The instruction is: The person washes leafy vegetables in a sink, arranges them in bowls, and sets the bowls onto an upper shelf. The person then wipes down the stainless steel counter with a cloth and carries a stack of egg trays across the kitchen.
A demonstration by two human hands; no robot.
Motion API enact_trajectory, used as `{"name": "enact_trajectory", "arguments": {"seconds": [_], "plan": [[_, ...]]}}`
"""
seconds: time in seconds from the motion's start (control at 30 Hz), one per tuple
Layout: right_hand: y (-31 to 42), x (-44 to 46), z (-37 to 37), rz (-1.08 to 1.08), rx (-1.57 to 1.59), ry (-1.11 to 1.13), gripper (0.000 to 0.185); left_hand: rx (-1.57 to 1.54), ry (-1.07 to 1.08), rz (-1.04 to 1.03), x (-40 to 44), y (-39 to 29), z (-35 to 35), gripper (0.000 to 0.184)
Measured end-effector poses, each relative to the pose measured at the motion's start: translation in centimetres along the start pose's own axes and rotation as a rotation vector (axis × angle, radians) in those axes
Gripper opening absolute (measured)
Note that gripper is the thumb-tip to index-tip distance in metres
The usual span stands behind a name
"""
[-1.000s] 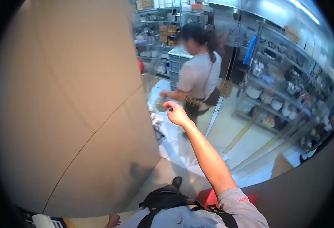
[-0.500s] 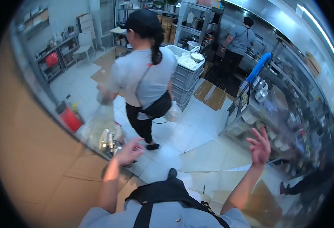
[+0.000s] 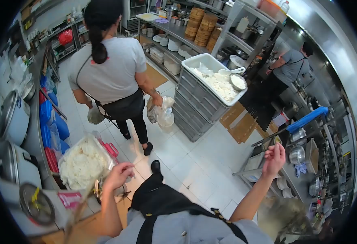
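My left hand is held out in front of me, its fingers loosely bent and holding nothing I can see. It overlaps some shiny metal ware partly hidden behind it; whether they touch I cannot tell. Beyond it lies a large tub of white, rice-like food, with a plastic liner at its rim. Raised on the other side, my right hand has its fingers curled in, with nothing visible in them. Nearest to that hand is a metal rack with bowls and trays.
A co-worker walks ahead carrying plastic bags. Stacked grey crates support a white tub of white food with a scoop. Another person stands at the back right. Lidded pots line the left counter.
I have moved forward, past the doorway edge into the kitchen. My right hand's fingers have curled in. The co-worker has moved ahead to the left, and the crates appear closer.
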State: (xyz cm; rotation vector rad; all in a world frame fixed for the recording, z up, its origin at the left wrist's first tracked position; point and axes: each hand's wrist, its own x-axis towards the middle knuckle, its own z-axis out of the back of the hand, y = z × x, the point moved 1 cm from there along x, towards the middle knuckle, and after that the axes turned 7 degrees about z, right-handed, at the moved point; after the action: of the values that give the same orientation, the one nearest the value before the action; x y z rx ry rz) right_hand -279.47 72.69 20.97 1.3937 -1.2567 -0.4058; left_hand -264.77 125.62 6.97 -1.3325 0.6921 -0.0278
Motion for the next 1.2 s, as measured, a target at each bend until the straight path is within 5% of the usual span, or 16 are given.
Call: {"name": "enact_trajectory", "arguments": {"seconds": [0.13,0.3,0.47,0.6,0.73,0.8,0.93,1.0,1.1,1.2], "plan": [[-6.8,1.1,-8.7,-0.368,-0.071,0.03,0.021,0.363,0.04,-0.029,11.6,-3.4,-0.2,0.028],[-20.1,3.6,-15.1,-0.216,0.065,0.355,0.014,0.272,0.388,-0.269,24.6,-13.4,-3.9,0.033],[-22.1,8.3,-31.3,-0.592,0.15,0.473,0.032,0.482,0.634,-0.238,37.1,-20.3,-6.2,0.035],[-33.3,14.5,-37.9,-0.589,0.125,0.51,0.016,0.413,0.647,-0.234,47.3,-24.6,-6.6,0.034],[-41.4,22.4,-48.1,-0.748,0.277,0.309,0.011,0.519,0.477,-0.158,56.4,-27.4,-2.1,0.032],[-44.0,26.5,-53.8,-0.745,0.307,0.36,0.011,0.547,0.235,-0.006,59.3,-28.8,1.6,0.031],[-46.8,34.5,-62.4,-0.626,0.327,0.506,0.012,0.779,-0.249,-0.164,64.1,-24.5,9.3,0.045],[-48.5,37.9,-65.3,-0.575,0.344,0.535,0.012,0.874,-0.445,-0.038,66.1,-20.7,12.1,0.05],[-52.8,40.9,-68.6,-0.616,0.396,0.48,0.012,0.428,-0.278,0.567,71.6,-19.2,15.1,0.055],[-56.4,42.3,-72.8,-0.644,0.355,0.487,0.013,0.231,-0.12,0.523,77.7,-27.6,16.7,0.057]]}}
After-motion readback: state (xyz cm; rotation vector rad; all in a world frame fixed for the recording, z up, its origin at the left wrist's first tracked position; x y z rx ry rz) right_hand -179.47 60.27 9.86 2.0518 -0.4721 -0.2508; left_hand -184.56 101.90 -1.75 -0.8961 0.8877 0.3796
